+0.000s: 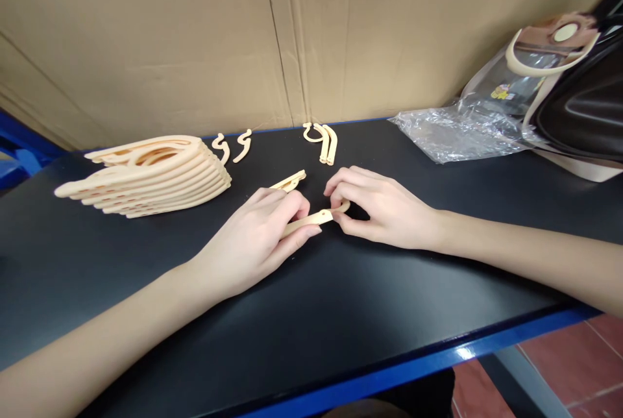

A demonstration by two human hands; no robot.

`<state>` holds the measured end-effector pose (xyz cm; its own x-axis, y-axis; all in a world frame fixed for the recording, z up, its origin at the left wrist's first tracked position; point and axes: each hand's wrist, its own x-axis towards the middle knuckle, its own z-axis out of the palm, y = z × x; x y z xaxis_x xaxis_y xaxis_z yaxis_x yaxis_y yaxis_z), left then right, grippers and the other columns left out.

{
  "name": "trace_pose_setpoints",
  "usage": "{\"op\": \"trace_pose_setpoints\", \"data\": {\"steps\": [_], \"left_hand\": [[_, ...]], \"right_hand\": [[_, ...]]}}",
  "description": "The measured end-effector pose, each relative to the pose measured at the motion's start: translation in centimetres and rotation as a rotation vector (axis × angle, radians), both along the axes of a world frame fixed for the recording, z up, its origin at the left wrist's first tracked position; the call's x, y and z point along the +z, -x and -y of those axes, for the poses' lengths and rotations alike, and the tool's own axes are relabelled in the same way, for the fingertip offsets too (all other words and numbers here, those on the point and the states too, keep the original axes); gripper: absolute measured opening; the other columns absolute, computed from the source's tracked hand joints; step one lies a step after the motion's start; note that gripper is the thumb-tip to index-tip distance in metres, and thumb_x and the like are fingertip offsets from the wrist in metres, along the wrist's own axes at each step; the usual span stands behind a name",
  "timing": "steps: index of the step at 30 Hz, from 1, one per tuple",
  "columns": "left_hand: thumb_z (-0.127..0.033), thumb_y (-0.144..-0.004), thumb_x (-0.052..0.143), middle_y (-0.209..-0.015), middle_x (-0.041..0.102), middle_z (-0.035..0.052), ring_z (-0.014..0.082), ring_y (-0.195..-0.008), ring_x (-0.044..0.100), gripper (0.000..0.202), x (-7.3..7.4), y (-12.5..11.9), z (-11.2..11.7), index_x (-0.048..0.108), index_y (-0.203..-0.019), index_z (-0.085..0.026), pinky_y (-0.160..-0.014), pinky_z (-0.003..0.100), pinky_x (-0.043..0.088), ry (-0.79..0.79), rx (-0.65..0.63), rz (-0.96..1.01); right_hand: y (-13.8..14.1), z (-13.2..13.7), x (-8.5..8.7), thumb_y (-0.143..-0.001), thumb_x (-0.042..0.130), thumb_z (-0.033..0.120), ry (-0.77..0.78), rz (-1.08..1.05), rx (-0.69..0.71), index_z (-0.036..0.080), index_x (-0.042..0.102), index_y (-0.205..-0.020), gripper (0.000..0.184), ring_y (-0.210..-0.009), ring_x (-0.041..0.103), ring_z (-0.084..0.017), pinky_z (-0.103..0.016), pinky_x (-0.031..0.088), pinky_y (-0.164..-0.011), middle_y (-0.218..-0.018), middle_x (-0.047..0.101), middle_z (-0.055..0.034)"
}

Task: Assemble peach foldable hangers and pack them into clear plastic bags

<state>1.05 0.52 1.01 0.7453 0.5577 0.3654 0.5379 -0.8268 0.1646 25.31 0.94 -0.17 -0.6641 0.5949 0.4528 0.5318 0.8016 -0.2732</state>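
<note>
My left hand [263, 236] is closed around a cream plastic hanger arm [311, 218] lying low over the black table [341, 314]. My right hand [379, 207] pinches a small cream hook piece [341, 208] against the end of that arm. Behind my left fingers a second cream arm piece [291, 180] pokes out toward the back. The two hands meet at the middle of the table.
A stack of several cream hangers [150, 174] lies at the left. Loose hooks [232, 145] and a small bundle of hooks [324, 140] sit near the cardboard wall [292, 35]. Clear plastic wrap [452, 132] and a bag [569, 80] occupy the right. The blue table edge [438, 359] runs in front.
</note>
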Motion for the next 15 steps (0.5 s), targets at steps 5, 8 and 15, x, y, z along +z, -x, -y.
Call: {"op": "trace_pose_setpoints", "data": {"steps": [5, 8, 15], "left_hand": [[-0.039, -0.104, 0.044, -0.082, 0.058, -0.0004, 0.0191, -0.08, 0.055, 0.023, -0.1, 0.1, -0.1, 0.045, -0.089, -0.022, -0.074, 0.031, 0.041, 0.023, 0.003, 0.031], [-0.038, -0.104, 0.044, -0.078, 0.054, -0.002, 0.0174, -0.073, 0.05, 0.027, -0.1, 0.1, -0.3, 0.042, -0.083, -0.022, -0.073, 0.031, 0.04, 0.035, -0.016, 0.023], [-0.036, -0.102, 0.051, -0.069, 0.038, -0.0059, 0.0143, -0.065, 0.041, 0.035, 0.2, 0.0, -0.4, 0.034, -0.075, -0.022, -0.077, 0.03, 0.037, 0.095, -0.104, -0.002]], "right_hand": [[0.0, 0.0, 0.1, -0.096, 0.055, 0.025, 0.057, -0.076, -0.034, 0.018, 0.054, -0.085, 0.013, -0.079, 0.061, -0.016, -0.03, 0.047, -0.077, -0.096, 0.068, -0.0066], [0.0, 0.2, 0.1, -0.104, 0.046, 0.031, 0.105, -0.055, -0.046, 0.02, 0.053, -0.089, 0.02, -0.066, 0.06, -0.013, -0.025, 0.044, -0.064, -0.076, 0.064, 0.0], [0.1, 1.1, 0.3, -0.106, 0.041, 0.038, -0.046, -0.027, -0.052, 0.021, 0.05, -0.098, 0.021, -0.048, 0.053, -0.011, -0.021, 0.034, -0.047, -0.068, 0.062, 0.0045]]}}
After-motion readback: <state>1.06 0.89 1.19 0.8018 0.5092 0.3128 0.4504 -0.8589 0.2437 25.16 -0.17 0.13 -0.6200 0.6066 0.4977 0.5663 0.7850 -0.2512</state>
